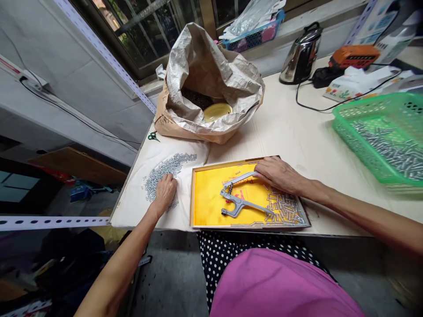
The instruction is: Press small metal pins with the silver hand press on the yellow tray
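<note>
A loose pile of small silvery metal cylinders (170,165) is spread on the white cloth at the left of the table. My left hand (166,190) rests at its near right edge, fingers curled down and closed; what they hold is hidden. On the right, my right hand (276,174) is closed round the upper handle end of grey snap pliers (236,204), at the far rim of a shallow yellow-lined tray (208,198). The pliers' jaws point left and their handles are spread apart. More metal cylinders (286,209) are heaped in the tray's right end.
Behind the tray stands a big open paper sack (211,132) with a yellow bowl (218,112) inside. Green scissors (153,136) lie at the left edge. A green basket (360,154) of metal cylinders is at right, below a kettle (301,55) and an orange battery (355,56).
</note>
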Tool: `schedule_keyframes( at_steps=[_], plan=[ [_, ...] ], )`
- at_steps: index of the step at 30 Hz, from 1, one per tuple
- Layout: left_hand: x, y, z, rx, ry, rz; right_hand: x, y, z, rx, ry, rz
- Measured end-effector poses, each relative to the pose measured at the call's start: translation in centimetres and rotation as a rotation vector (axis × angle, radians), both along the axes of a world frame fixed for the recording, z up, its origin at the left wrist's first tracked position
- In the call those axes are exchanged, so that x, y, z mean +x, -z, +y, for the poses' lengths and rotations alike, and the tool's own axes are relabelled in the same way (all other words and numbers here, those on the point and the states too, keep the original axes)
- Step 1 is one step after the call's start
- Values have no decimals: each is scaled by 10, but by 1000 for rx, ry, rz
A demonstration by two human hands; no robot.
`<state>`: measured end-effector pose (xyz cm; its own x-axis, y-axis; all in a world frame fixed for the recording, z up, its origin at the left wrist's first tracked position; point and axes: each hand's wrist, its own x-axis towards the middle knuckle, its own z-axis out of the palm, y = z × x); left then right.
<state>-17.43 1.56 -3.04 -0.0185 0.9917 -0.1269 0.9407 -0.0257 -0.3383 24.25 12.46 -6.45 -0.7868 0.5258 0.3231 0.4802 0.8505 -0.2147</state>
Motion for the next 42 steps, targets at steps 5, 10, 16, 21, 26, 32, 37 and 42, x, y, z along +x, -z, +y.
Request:
schedule_keyframes(
  at_steps=[5, 10, 16, 21, 26, 32, 37, 42],
  plan=[
    [-1, -6, 1, -9, -13, -17, -2, -2, -1, 36, -4, 7],
    [7, -23, 5, 125, -40, -232, -5, -8, -6, 40, -20, -8],
    [83, -30, -20, 128, -336, -1088, -8, -17, -6, 54, -27, -23],
    [140, -8, -42, -14, -448, -1365, -13, -24, -5, 92, -56, -41],
    [149, 5, -50, 5, -492, -1369, -15, -27, -6, 93, -57, -50],
    [151, 6, -53, -29, -513, -1310, -14, -24, -4, 82, -61, -43],
    [151, 12, -56, -83, -500, -1228, -16, -18, -5, 69, -52, -45],
    [152, 11, -61, -178, -534, -1189, -20, -10, -15, 53, -11, -57]
  ],
)
